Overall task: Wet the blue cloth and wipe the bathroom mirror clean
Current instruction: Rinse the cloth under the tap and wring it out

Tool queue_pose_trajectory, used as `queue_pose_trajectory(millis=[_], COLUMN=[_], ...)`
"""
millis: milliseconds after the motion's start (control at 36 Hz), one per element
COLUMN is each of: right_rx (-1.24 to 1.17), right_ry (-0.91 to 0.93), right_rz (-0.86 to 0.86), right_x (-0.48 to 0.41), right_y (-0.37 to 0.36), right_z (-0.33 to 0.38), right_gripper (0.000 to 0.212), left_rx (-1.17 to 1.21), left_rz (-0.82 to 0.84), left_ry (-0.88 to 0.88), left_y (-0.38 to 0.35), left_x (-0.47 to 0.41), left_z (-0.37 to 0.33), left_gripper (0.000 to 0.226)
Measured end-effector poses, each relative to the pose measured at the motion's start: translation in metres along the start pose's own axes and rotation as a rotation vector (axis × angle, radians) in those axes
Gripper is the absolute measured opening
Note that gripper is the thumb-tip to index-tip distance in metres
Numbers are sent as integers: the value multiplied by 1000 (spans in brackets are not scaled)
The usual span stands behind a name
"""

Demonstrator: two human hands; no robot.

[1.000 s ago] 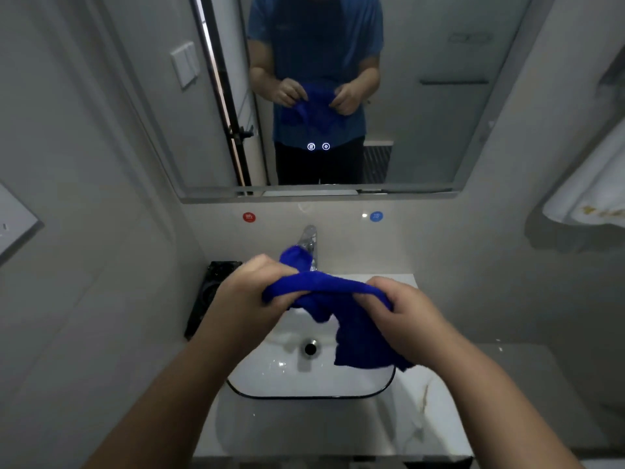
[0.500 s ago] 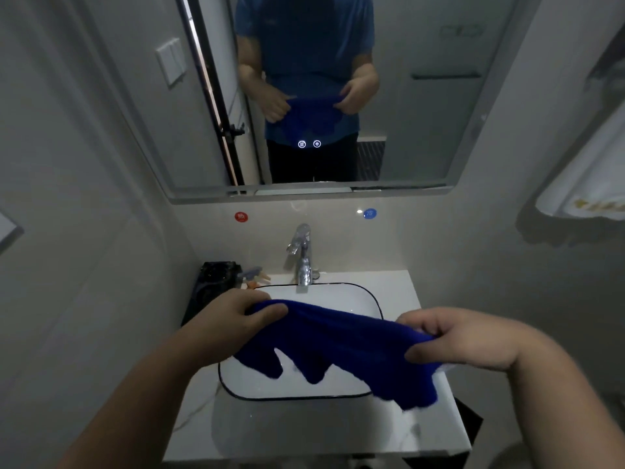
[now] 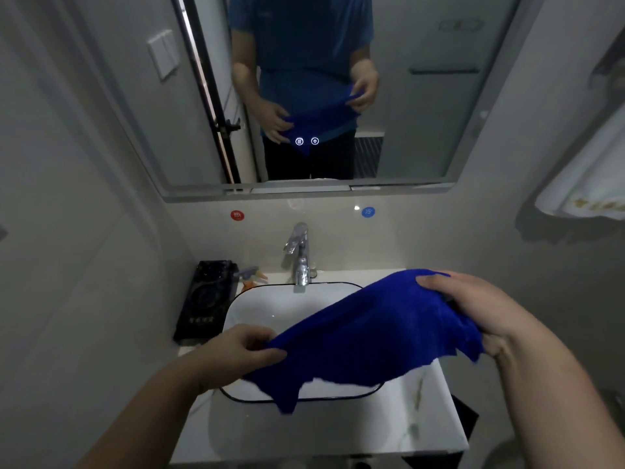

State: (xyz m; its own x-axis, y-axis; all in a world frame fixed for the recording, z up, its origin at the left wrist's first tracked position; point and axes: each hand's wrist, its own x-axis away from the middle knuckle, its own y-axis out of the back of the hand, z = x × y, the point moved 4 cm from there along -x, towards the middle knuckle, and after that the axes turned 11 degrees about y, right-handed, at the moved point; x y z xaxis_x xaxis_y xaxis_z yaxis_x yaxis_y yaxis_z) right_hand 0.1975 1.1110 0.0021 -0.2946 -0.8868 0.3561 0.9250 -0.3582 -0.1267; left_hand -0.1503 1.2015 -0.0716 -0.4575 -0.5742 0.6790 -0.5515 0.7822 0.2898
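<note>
**Cloth spread over the sink, mirror not yet touched**

The person stands at the bench (image 3: 422, 421) with the blue cloth (image 3: 368, 333) pulled out between both hands, above the white sink (image 3: 257, 299). The left hand (image 3: 233, 353) pinches the cloth's near-left end, fingers curled round the edge. The right hand (image 3: 473, 309) grips the far-right end, thumb on top and fingers tucked under the bunched fabric. Neither hand is free.

The tap (image 3: 299, 255) stands at the far side of the sink, and I can see no water running from it. I cannot tell from here whether the cloth is wet; it hangs limp, but there are no drips to go by. The mirror (image 3: 422, 130) is up on the far wall, well apart from the cloth, so to my eye the wiping has not begun. I'd say the task is at an early stage, with the whole mirror left to do and perhaps the wetting as well.

The cloth's long axis runs on a slant, from low at the near left up to the far right, where the right hand holds it higher. Its loose lower edge droops toward the near rim of the sink, and one corner hangs down past that rim. A black tray (image 3: 206, 296) sits left of the sink, and a white towel (image 3: 588, 184) hangs on the right.
</note>
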Motion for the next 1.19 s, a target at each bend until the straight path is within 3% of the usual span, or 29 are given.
queue_pose_trajectory(millis=[139,278,361,444,528,611,667,750,778,806,861,889,944,1000,1083,1194], right_rx=[197,642,912,1038,1121,953,820,714,708,663,344,94,-370,-545,-521,-156], right_ry=[104,379,542,495,498,433,427,475,428,313,2,-114,-261,-295,-284,-389], right_rz=[-179,-325,-159,118,377,552,517,80,-66,-150,-144,-74,-23,-67,-71,-55], right_x=[0,13,23,36,55,59,54,37,30,26,20,20,29,34,17,-23], right_y=[-1,-50,-98,-138,-163,-155,-139,-101,-85,-73,-56,-55,-53,-43,-17,30], right_z=[19,31,12,-28,-59,-73,-77,-78,-84,-89,-102,-107,-103,-103,-108,-131], right_gripper=[10,15,31,40,42,41,35,22,30,53,89,89,67,58,58,54], left_rx=[129,536,770,1003,1035,928,863,843,854,857,863,885,903,844,680,426], left_rz=[-119,80,131,143,188,163,77,8,21,65,183,240,332,341,89,-146], left_ry=[4,279,359,347,307,266,255,188,145,100,47,41,25,-5,6,144], left_y=[-16,-52,-72,-83,-80,-72,-67,-60,-60,-60,-65,-69,-77,-88,-97,-114], left_x=[0,-7,-11,-18,-15,-13,-16,-20,-21,-22,-22,-22,-27,-38,-69,-114], left_z=[-11,-15,-20,-29,-31,-21,-14,-16,-22,-28,-45,-53,-68,-79,-81,-68], left_gripper=[24,31,38,50,71,45,38,38,37,38,41,41,44,44,33,32])
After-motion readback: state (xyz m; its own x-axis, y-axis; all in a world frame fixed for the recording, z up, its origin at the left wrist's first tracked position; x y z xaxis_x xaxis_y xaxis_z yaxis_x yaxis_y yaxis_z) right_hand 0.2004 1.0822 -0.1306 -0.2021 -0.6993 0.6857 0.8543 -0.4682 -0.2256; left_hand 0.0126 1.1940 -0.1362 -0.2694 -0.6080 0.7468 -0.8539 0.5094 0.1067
